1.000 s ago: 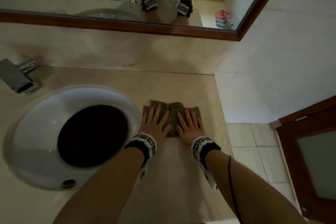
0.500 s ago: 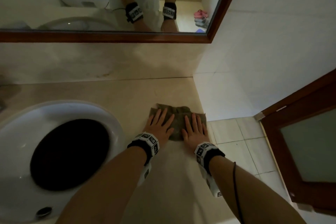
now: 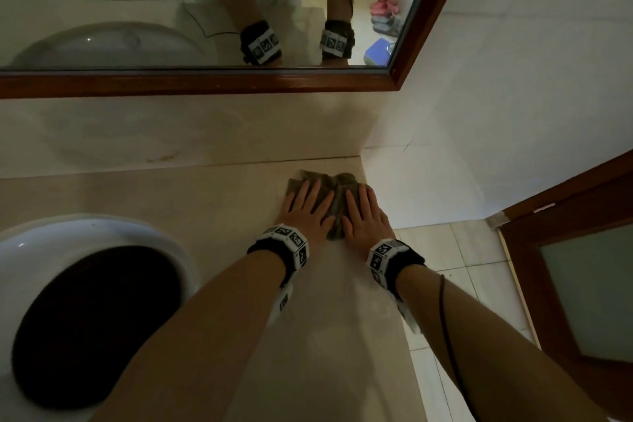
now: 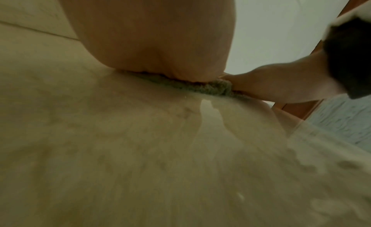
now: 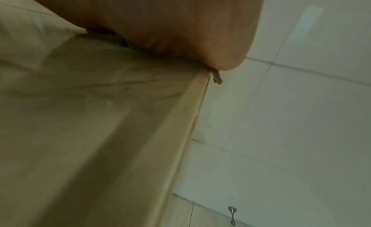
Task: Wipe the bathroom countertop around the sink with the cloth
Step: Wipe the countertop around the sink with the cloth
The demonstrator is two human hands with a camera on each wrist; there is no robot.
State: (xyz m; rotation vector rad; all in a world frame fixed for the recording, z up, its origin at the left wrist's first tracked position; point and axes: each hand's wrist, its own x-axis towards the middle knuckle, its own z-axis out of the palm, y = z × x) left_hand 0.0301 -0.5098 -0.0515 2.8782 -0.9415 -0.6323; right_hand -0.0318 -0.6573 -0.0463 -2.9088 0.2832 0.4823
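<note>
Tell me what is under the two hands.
A crumpled cloth lies under the left hand and right hand, both pressing flat on the countertop. The cloth's middle and the countertop beneath are covered.

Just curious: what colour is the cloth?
Dull olive green cloth, clearest in the head view.

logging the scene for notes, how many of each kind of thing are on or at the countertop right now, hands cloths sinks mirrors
hands: 2, left hand and right hand, both flat on the cloth
cloths: 1, cloth
sinks: 1, sink
mirrors: 1, mirror
total: 5
</note>
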